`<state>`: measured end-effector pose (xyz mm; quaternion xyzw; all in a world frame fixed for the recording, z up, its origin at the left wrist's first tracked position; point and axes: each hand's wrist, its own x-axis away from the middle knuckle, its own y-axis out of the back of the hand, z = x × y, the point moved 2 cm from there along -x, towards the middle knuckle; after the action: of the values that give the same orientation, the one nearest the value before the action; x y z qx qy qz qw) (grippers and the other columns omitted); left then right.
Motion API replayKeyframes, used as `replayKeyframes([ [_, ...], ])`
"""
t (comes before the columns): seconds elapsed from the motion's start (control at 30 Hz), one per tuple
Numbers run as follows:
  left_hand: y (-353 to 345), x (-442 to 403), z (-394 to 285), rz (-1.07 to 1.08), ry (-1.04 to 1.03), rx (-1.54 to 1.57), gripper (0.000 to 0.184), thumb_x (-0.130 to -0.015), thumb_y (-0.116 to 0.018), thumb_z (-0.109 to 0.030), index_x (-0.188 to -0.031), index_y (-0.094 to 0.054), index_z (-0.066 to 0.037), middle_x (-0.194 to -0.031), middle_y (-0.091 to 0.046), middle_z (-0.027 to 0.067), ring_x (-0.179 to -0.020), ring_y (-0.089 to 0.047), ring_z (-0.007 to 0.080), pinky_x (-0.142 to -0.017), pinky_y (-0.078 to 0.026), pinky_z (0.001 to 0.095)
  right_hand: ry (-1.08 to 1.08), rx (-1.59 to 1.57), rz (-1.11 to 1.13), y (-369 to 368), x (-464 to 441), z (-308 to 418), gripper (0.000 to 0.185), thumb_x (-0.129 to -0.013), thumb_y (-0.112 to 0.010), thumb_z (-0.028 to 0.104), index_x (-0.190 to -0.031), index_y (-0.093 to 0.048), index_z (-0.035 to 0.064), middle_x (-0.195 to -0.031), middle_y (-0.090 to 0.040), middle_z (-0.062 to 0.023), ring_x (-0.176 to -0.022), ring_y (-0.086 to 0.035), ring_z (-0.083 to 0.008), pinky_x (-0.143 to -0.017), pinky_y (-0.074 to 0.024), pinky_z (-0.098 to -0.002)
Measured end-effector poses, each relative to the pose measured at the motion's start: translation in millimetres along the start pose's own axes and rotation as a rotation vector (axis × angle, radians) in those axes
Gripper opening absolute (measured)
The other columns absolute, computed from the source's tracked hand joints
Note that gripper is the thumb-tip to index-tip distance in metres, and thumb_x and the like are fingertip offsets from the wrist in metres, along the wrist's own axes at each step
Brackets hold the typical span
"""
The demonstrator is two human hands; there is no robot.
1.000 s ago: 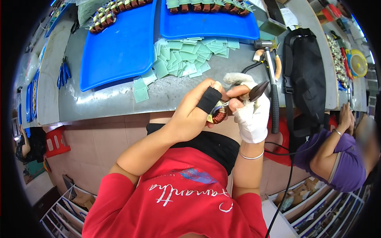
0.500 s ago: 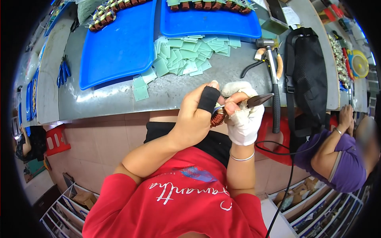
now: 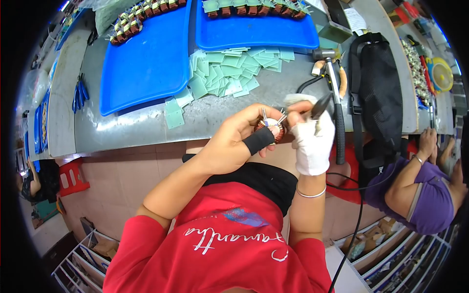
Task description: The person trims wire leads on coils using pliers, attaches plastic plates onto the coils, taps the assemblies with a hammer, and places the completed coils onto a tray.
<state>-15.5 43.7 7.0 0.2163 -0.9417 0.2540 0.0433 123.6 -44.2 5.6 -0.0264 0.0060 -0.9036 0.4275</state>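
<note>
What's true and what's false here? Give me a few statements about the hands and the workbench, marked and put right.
1. The left hand holds a copper-wound coil. True.
2. The right hand holds a dark tool. True.
3. That hand is completely bare. False: it wears a white glove.
4. Pale green plates lie loosely heaped on the workbench. True.
5. No hammer is in sight. False: a hammer lies beside a black bag.

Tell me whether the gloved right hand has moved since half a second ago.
Yes: the right hand has shifted rightward, closer to the handle of the hammer, which lies where it was.
</note>
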Motion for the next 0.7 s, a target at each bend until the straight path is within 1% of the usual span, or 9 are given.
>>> replayKeyframes([
  [0.07, 0.4, -1.9, 2.0, -0.046, -0.144, -0.043, 0.026, -0.095, -0.056, -0.011, -0.119, -0.050, -0.001, -0.104, -0.062, 0.0113, -0.083, -0.059, 0.0111, -0.066, -0.052, 0.0247, 0.091, 0.105, -0.168, 5.8, -2.5, -3.1, 0.012, -0.083, -0.069, 0.005, -0.091, -0.060, 0.0016, -0.073, -0.056, 0.0014, -0.063, -0.047, -0.0052, -0.057, -0.0404, -0.0202],
  [0.1, 1.2, -2.0, 2.0, -0.049, -0.145, -0.043, 0.026, -0.095, -0.056, -0.011, -0.119, -0.050, -0.001, -0.104, -0.062, 0.0113, -0.083, -0.059, 0.0111, -0.066, -0.052, 0.0247, 0.233, 0.186, -0.240, 13.7, -7.2, -18.2, 0.019, -0.081, -0.071, 0.004, -0.095, -0.058, 0.0023, -0.081, -0.057, -0.0005, -0.067, -0.048, -0.0059, -0.060, -0.0415, -0.0196],
  [0.17, 2.4, -3.3, 1.1, -0.050, -0.173, -0.101, 0.026, -0.095, -0.056, -0.008, -0.120, -0.050, -0.002, -0.111, -0.062, 0.0141, -0.090, -0.059, 0.0123, -0.074, -0.051, 0.0262, 0.235, 0.180, -0.337, 16.5, -7.8, -23.4, 0.035, -0.077, -0.077, 0.004, -0.103, -0.054, 0.0022, -0.094, -0.057, -0.0037, -0.078, -0.050, -0.0078, -0.068, -0.0438, -0.0211],
  [0.2, 2.4, -3.7, 2.2, -0.049, -0.173, -0.101, 0.026, -0.095, -0.056, -0.008, -0.120, -0.050, -0.002, -0.111, -0.062, 0.0141, -0.090, -0.059, 0.0123, -0.074, -0.051, 0.0262, 0.394, 0.338, -0.280, 14.5, -8.2, -21.4, 0.052, -0.071, -0.081, 0.004, -0.112, -0.049, 0.0012, -0.105, -0.056, -0.0064, -0.087, -0.051, -0.0116, -0.077, -0.0447, -0.0247],
  [0.27, 3.0, -4.2, 2.5, -0.074, -0.223, -0.150, 0.026, -0.095, -0.056, -0.008, -0.120, -0.050, -0.002, -0.110, -0.062, 0.0127, -0.095, -0.058, 0.0126, -0.081, -0.049, 0.0267, 0.451, 0.280, -0.261, 17.8, -9.7, -38.5, 0.065, -0.069, -0.082, 0.005, -0.121, -0.045, -0.0016, -0.107, -0.057, -0.0086, -0.091, -0.051, -0.0153, -0.082, -0.0445, -0.0286],
  [0.4, 7.3, -0.9, -4.9, -0.146, -0.202, -0.297, 0.026, -0.095, -0.055, -0.008, -0.120, -0.050, -0.001, -0.111, -0.062, 0.0118, -0.097, -0.058, 0.0130, -0.085, -0.047, 0.0273, 0.250, 0.400, -0.124, 21.9, -2.9, -12.7, 0.039, -0.076, -0.070, -0.002, -0.114, -0.059, -0.0029, -0.097, -0.061, -0.0077, -0.084, -0.057, -0.0176, -0.081, -0.0466, -0.0284],
  [0.47, 10.8, 0.9, -5.9, -0.187, -0.254, -0.473, 0.028, -0.096, -0.055, -0.008, -0.122, -0.049, 0.000, -0.110, -0.061, 0.0100, -0.098, -0.058, 0.0130, -0.086, -0.047, 0.0274, 0.173, 0.235, 0.002, 24.4, 10.4, -10.3, 0.041, -0.075, -0.071, -0.002, -0.114, -0.059, -0.0030, -0.097, -0.061, -0.0100, -0.083, -0.058, -0.0196, -0.080, -0.0471, -0.0288],
  [0.6, 8.1, 0.6, -10.4, -0.184, -0.216, -0.434, 0.029, -0.096, -0.054, -0.007, -0.123, -0.049, 0.000, -0.106, -0.059, 0.0084, -0.098, -0.057, 0.0130, -0.086, -0.047, 0.0266, 0.160, 0.399, 0.245, 28.3, 25.9, 2.8, 0.047, -0.070, -0.074, 0.000, -0.114, -0.060, -0.0017, -0.097, -0.060, -0.0113, -0.085, -0.058, -0.0220, -0.080, -0.0471, -0.0292],
  [0.7, 4.8, 0.2, -10.8, -0.152, -0.154, -0.411, 0.030, -0.095, -0.055, -0.006, -0.124, -0.048, 0.001, -0.103, -0.058, 0.0076, -0.097, -0.057, 0.0122, -0.084, -0.048, 0.0254, 0.110, 0.376, 0.270, 27.0, 30.3, 6.5, 0.048, -0.068, -0.073, -0.001, -0.114, -0.060, -0.0018, -0.096, -0.059, -0.0118, -0.083, -0.057, -0.0220, -0.077, -0.0471, -0.0298],
])
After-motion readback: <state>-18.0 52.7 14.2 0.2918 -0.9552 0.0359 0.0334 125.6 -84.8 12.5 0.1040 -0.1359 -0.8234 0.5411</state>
